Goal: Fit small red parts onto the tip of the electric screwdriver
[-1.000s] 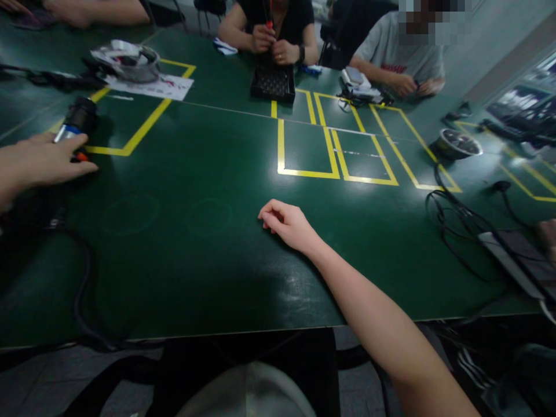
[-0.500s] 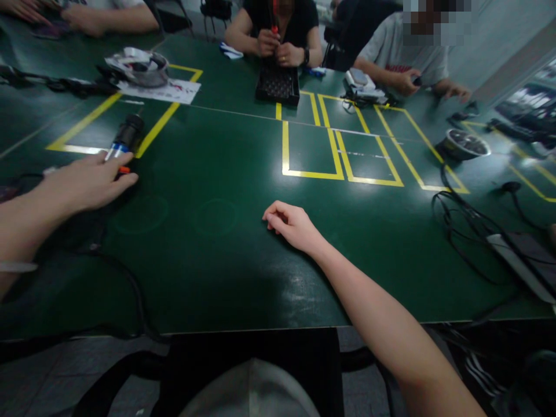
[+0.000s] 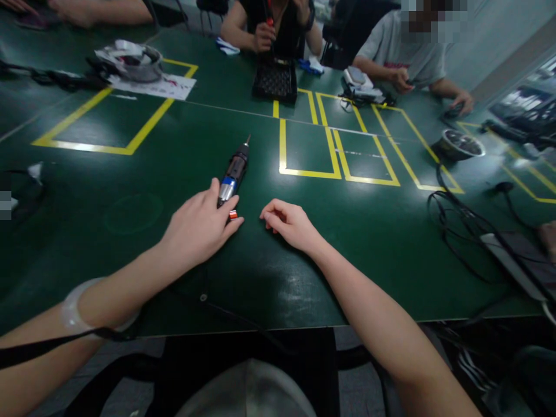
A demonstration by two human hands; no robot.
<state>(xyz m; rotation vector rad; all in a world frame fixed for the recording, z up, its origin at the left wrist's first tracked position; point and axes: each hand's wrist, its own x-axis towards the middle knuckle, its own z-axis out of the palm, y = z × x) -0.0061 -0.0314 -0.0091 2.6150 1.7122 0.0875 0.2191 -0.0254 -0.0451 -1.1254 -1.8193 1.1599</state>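
Observation:
My left hand (image 3: 197, 223) is closed over the back part of an electric screwdriver (image 3: 234, 171), a dark tool with a silver and blue band and a thin bit pointing away from me. A small red part shows by my thumb. The palm side and inner fingers are hidden. Just to the right, my right hand (image 3: 290, 223) rests on the green table (image 3: 347, 243) with its fingers curled in. Nothing shows between them. The tool lies low, at or close to the table surface, to the left of this hand.
Yellow tape frames (image 3: 310, 174) mark the table. Across from me, a person's hand (image 3: 264, 37) holds a red tool above a black tray (image 3: 274, 81). Metal bowls (image 3: 460, 145) stand far right and back left. Black cables (image 3: 452, 231) lie at right.
My left hand has carried the electric screwdriver from the far left to the middle, near my right hand. My right hand stays in place. The person opposite has raised one hand.

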